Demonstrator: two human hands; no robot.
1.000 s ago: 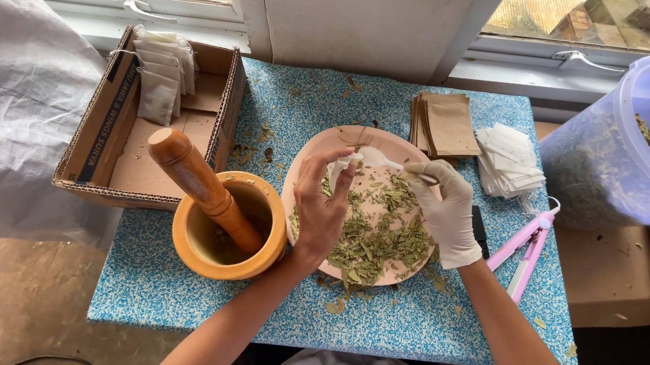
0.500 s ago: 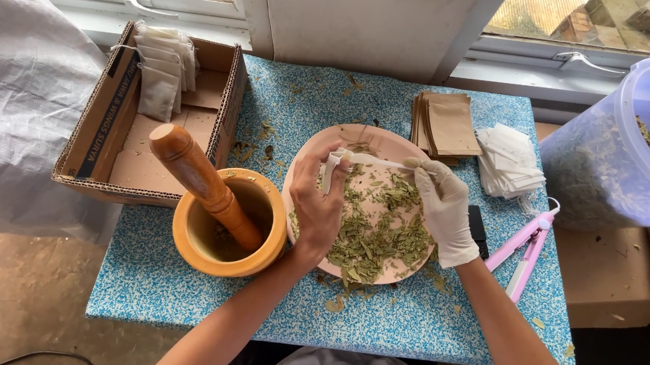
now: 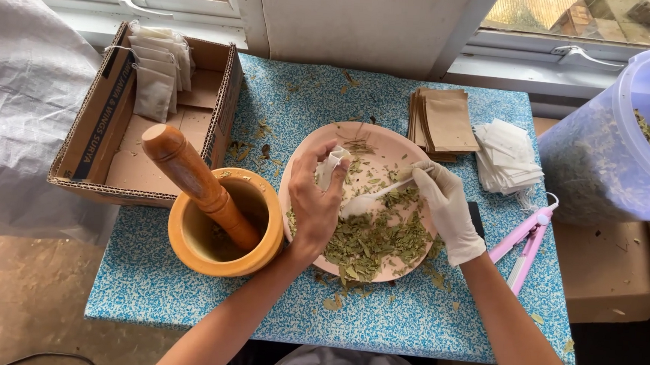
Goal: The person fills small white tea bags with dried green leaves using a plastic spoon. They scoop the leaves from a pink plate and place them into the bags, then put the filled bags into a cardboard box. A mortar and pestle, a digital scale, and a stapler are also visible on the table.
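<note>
Over plate rim, left hand

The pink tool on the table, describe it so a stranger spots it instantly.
Start at the round plate of dried leaves on the blue speckled table. Just right of the gloved right hand lies a slim pink two-armed tool, the only pink plastic item there.

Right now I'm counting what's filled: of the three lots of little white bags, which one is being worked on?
The single white bag pinched in the bare left hand over the pink plate. The others lie untouched: one lot stands in the cardboard box, one stack beside the brown envelopes.
</note>
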